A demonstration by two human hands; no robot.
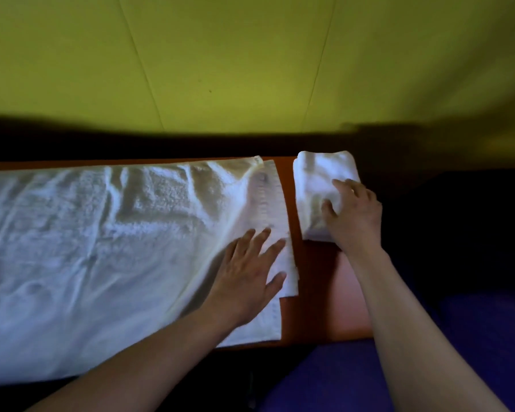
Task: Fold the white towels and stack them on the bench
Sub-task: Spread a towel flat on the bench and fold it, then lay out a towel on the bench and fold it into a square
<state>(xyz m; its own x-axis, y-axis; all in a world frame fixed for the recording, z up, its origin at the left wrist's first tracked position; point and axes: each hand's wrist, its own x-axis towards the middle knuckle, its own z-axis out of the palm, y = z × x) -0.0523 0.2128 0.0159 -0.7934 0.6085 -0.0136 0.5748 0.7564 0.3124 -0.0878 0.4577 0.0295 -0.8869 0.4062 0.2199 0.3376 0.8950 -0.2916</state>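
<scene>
We saw a large white towel [101, 248] spread flat along the orange bench [318, 281], covering its left and middle parts, wrinkled, with its right hem ending short of the bench's right end. Our left hand [247, 278] lay palm down on that towel's right edge, near the front, fingers spread apart and flat, gripping nothing. Just right of it a strip of bare bench showed. Beyond that strip a folded towel [318, 185] sat on the bench toward its back right corner, apart from the spread towel. Our right hand [354, 215] rested on top of the folded towel's near right part, fingers loosely apart and pressed on the cloth; whether they pinched it we could not tell. A yellow-green wall [250, 60] stood behind the bench.
</scene>
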